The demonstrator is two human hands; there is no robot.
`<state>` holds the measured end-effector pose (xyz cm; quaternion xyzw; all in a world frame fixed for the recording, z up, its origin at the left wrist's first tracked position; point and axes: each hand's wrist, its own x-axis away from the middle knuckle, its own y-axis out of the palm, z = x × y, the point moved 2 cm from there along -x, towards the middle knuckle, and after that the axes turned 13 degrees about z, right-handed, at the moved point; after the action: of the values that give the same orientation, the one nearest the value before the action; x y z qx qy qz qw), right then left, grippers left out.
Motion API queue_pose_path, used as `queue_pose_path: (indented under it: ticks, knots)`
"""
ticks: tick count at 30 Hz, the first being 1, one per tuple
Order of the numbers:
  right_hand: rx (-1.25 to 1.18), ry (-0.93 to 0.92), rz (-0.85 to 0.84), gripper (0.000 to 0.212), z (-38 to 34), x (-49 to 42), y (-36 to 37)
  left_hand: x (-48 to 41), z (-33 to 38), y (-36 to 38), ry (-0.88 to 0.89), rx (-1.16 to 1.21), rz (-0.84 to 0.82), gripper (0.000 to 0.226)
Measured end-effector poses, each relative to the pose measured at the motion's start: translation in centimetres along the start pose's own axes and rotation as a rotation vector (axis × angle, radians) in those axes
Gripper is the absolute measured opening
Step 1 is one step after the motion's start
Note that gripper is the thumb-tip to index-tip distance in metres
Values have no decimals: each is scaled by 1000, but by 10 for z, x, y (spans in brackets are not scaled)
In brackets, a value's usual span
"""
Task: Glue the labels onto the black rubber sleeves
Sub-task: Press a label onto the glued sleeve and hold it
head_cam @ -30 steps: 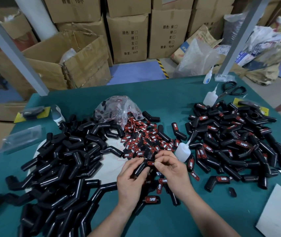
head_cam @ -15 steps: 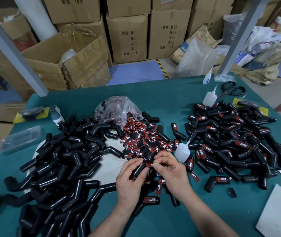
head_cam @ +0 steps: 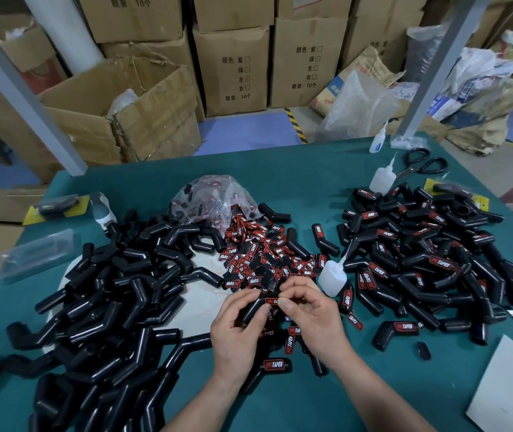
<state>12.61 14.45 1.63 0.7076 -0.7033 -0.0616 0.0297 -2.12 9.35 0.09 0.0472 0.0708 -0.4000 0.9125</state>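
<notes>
My left hand (head_cam: 236,332) grips a black rubber sleeve (head_cam: 252,308) near the table's front middle. My right hand (head_cam: 313,313) pinches a red and black label (head_cam: 271,302) against that sleeve's upper end. A heap of loose labels (head_cam: 261,254) lies just beyond the hands. Unlabelled sleeves (head_cam: 108,294) are piled on the left, labelled sleeves (head_cam: 420,260) on the right. A small white glue bottle (head_cam: 331,277) leans right of the label heap, close to my right hand.
A plastic bag of labels (head_cam: 211,198) sits behind the heap. A second glue bottle (head_cam: 381,179) and black scissors (head_cam: 420,163) lie at the back right. White card (head_cam: 510,391) covers the front right corner. Cardboard boxes (head_cam: 233,67) stand beyond the green table (head_cam: 295,182).
Both hands stay at the same spot with the sleeve. The right fingers have shifted slightly along the label on the sleeve.
</notes>
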Motion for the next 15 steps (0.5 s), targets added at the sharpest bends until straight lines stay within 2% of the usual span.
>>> queue_pose_path:
  ticks: [2, 6, 15]
  knots:
    - [5, -17, 13, 8, -2, 1, 1, 0, -2, 0, -27, 5, 14, 27]
    - [29, 8, 77, 25, -8, 3, 0, -4, -5, 0, -105, 13, 34, 31]
    - [111, 2, 53, 39, 0, 9, 9, -2, -2, 0, -118, -15, 34, 36]
